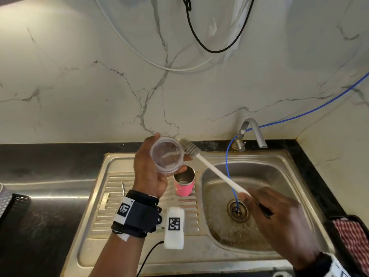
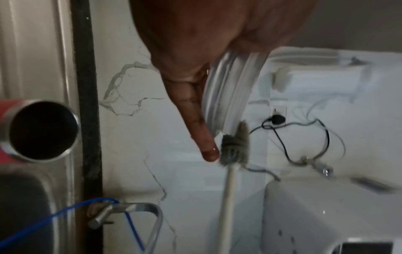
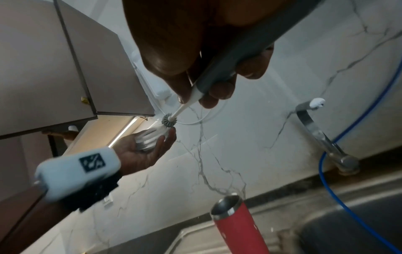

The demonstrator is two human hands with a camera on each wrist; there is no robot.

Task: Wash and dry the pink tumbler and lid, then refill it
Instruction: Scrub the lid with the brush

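My left hand point(image 1: 153, 168) holds the clear round lid point(image 1: 166, 154) up above the draining board, fingers curled round its rim point(image 2: 228, 89). The pink tumbler point(image 1: 184, 183) stands upright and open on the draining board just below the lid, also in the wrist views point(image 2: 32, 130) point(image 3: 237, 226). My right hand point(image 1: 279, 218) grips the grey end of a long white bottle brush point(image 1: 217, 172) over the basin. Its bristle head point(image 1: 191, 149) lies against the lid's far right edge point(image 2: 234, 146) point(image 3: 168, 120).
The steel sink point(image 1: 257, 196) has its basin on the right and a tap point(image 1: 253, 134) behind it. A blue hose point(image 1: 229, 166) runs into the drain. A black basket with a checked cloth point(image 1: 353, 238) stands at the right, black countertop point(image 1: 40, 162) on the left.
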